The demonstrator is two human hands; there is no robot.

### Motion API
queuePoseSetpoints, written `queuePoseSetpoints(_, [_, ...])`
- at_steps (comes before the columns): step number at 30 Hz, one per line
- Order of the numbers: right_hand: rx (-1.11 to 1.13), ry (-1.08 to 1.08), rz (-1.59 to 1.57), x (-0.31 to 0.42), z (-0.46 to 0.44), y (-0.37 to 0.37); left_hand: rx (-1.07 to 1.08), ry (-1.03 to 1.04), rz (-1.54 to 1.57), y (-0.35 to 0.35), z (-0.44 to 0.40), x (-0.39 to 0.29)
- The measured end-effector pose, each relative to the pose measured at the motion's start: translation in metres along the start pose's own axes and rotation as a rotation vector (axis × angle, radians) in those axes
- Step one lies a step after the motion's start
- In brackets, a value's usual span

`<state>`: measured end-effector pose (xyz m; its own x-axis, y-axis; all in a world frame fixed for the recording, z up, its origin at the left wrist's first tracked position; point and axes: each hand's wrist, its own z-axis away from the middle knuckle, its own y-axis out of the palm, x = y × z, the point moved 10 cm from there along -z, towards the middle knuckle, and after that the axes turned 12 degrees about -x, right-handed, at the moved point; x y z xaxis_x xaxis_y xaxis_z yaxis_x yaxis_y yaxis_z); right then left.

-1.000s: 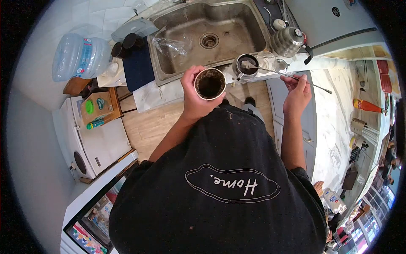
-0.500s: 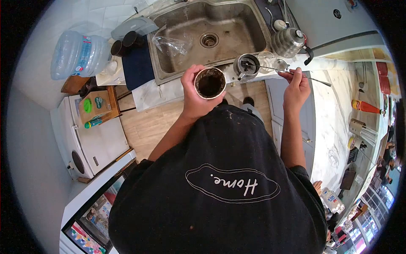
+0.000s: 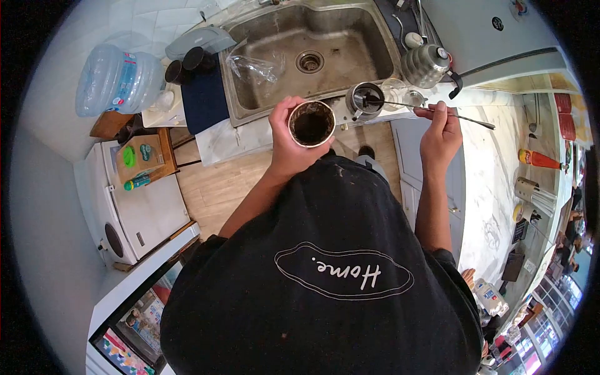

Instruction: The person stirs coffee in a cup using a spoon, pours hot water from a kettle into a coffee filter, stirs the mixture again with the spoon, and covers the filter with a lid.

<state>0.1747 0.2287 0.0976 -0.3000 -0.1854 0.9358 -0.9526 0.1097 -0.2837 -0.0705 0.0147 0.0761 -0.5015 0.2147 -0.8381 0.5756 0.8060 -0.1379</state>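
Observation:
My left hand [image 3: 289,134] is wrapped round a cup [image 3: 292,134] with a pale rim. Dark brown stuff lies inside it and smears its inner wall. In my right hand [image 3: 439,134] is a thin, long-handled spoon [image 3: 462,116], pinched between thumb and fingers. The spoon's far end reaches left into a metal pitcher [image 3: 357,113] at the sink's near edge, where something dark shows. What exactly sits on the spoon's tip is too small to make out. Glass vessels [image 3: 394,87] stand just right of the pitcher.
Beyond my hands is a steel sink [image 3: 275,40] with a clear plastic bag [image 3: 253,67]. A gooseneck kettle [image 3: 426,65] stands right of it. Dark cups [image 3: 199,59] and a large water bottle [image 3: 119,81] are on the left. A marble counter [image 3: 490,187] runs along my right.
My right hand has shifted slightly right and down in view, drawing the spoon a little the same way. My left hand and the cup have barely moved.

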Motion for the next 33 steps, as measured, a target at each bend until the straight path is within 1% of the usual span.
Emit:
queuePoseSetpoints(3, [0.011, -0.006, 0.030, 0.000, -0.001, -0.002, -0.004, -0.039, 0.047, 0.002, 0.002, 0.005])
queuePoseSetpoints(5, [0.032, 0.002, 0.037, -0.004, -0.002, 0.002, -0.001, -0.027, 0.046, 0.003, 0.001, 0.004])
queuePoseSetpoints(8, [0.032, 0.057, -0.073, -0.017, -0.002, 0.004, 0.009, -0.014, 0.054, 0.005, -0.001, 0.003])
queuePoseSetpoints(11, [-0.002, 0.192, -0.222, -0.038, -0.005, -0.001, 0.008, -0.014, 0.049, 0.004, -0.003, 0.001])
queuePoseSetpoints(14, [0.009, 0.249, -0.311, -0.047, -0.006, 0.001, 0.035, -0.007, 0.034, 0.006, -0.002, 0.003])
queuePoseSetpoints(18, [0.000, 0.267, -0.301, -0.048, -0.006, 0.001, 0.059, 0.034, -0.038, 0.006, -0.006, -0.004])
queuePoseSetpoints(20, [-0.010, 0.278, -0.279, -0.051, -0.008, 0.001, 0.055, 0.033, -0.009, 0.006, -0.005, -0.003])
queuePoseSetpoints(25, [0.028, 0.182, -0.136, -0.041, -0.011, 0.005, 0.061, 0.031, -0.002, 0.008, -0.004, -0.002])
queuePoseSetpoints(29, [0.051, 0.099, 0.006, -0.014, -0.008, 0.004, 0.070, 0.055, -0.024, 0.009, -0.006, -0.007])
queuePoseSetpoints(33, [0.041, 0.155, -0.130, -0.031, -0.012, 0.002, 0.060, 0.022, 0.042, 0.011, -0.004, -0.002])
